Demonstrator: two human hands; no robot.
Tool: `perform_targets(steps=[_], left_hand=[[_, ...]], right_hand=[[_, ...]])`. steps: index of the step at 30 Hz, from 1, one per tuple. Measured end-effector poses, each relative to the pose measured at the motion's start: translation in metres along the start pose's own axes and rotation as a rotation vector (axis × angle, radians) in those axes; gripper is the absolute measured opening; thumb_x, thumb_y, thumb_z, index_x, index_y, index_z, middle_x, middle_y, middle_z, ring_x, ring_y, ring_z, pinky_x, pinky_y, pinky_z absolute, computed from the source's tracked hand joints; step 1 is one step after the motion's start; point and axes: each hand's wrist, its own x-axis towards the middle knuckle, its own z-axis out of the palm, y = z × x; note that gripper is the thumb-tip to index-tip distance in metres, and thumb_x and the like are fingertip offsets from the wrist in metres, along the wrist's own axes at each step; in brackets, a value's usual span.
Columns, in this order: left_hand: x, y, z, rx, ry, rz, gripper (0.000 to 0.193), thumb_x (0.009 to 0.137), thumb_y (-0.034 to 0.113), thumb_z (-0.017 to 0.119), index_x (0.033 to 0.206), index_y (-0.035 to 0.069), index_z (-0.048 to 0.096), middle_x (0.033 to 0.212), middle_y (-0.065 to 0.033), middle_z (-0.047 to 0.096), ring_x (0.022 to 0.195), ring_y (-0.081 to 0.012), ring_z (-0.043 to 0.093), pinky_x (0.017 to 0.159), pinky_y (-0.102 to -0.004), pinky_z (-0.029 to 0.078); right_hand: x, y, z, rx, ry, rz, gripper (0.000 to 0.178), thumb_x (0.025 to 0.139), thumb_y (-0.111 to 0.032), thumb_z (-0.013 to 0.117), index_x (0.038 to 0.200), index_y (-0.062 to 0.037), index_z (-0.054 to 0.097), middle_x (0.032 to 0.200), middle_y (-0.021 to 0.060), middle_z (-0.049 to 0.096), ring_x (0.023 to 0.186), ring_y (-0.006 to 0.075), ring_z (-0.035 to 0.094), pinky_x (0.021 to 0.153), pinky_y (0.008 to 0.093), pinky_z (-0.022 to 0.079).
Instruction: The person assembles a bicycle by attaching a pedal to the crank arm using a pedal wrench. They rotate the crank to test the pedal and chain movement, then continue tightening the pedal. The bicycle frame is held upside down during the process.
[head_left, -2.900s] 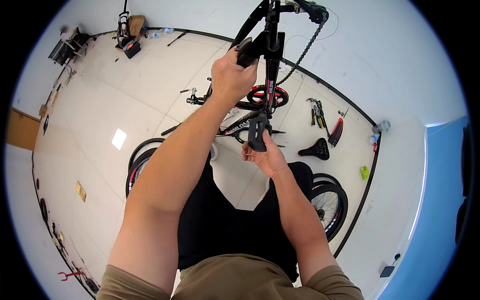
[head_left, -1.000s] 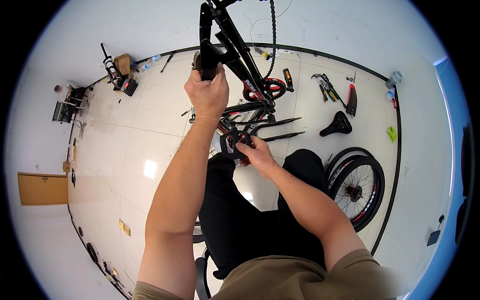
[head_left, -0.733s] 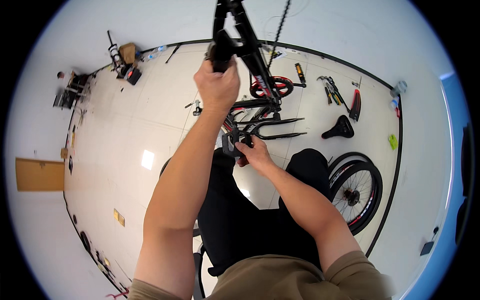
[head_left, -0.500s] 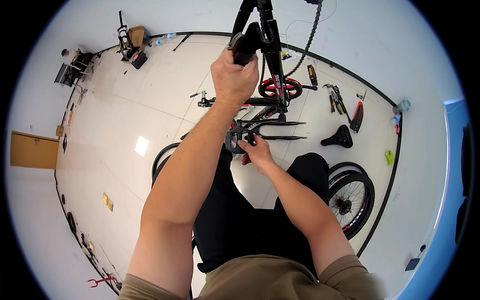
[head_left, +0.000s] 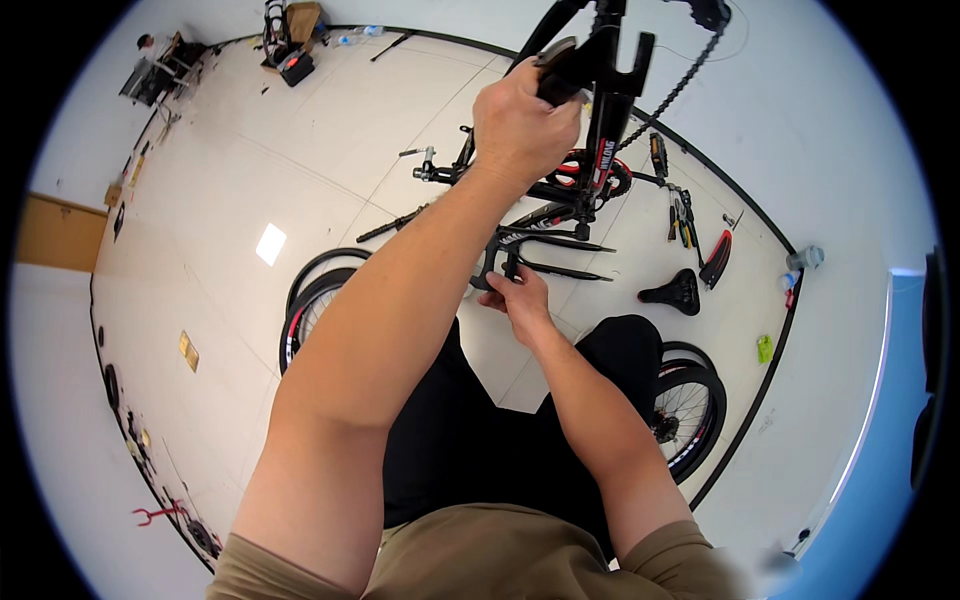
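My left hand [head_left: 522, 128], clamped round the bike frame [head_left: 611, 115], had shifted rightward, partly hiding the chainring [head_left: 623, 180]; right hand [head_left: 525, 300] pinched a black part [head_left: 511, 263].

An olive-brown, short-sleeved shirt [head_left: 490, 550] fills six o'clock, its loose sleeves [head_left: 280, 568] ending at seven and five. Black trousers [head_left: 465, 450] adjoin it toward twelve o'clock.

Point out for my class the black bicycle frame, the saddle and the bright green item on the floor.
Black bicycle frame [head_left: 611, 114]: head view, on the tube by the left hand [head_left: 526, 122].
Saddle [head_left: 678, 292]: head view, middle of its black surface.
Bright green item [head_left: 765, 349]: head view, middle of its visible face.
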Motion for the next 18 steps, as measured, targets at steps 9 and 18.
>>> perform_targets(steps=[9, 18], left_hand=[[0.002, -0.003, 0.001, 0.085, 0.005, 0.005, 0.029, 0.074, 0.034, 0.075, 0.082, 0.008, 0.067, 0.063, -0.0110, 0.065, 0.062, -0.0328, 0.065, 0.060, -0.0388, 0.053], [0.002, -0.007, 0.005, 0.051, 0.014, 0.043, 0.025, 0.074, 0.027, 0.073, 0.090, 0.008, 0.067, 0.061, -0.0106, 0.065, 0.063, -0.0341, 0.065, 0.061, -0.0403, 0.053]], right_hand=[[0.011, 0.011, -0.002, -0.143, 0.117, 0.038, 0.023, 0.089, -0.004, 0.066, 0.108, 0.0029, 0.056, 0.085, 0.0081, 0.062, 0.064, 0.0189, 0.067, 0.064, 0.0330, 0.061], [0.030, 0.030, -0.021, -0.114, 0.182, 0.052, 0.028, 0.087, -0.002, 0.068, 0.111, 0.0039, 0.055, 0.087, 0.0124, 0.067, 0.061, 0.0188, 0.067, 0.055, 0.0313, 0.058]])
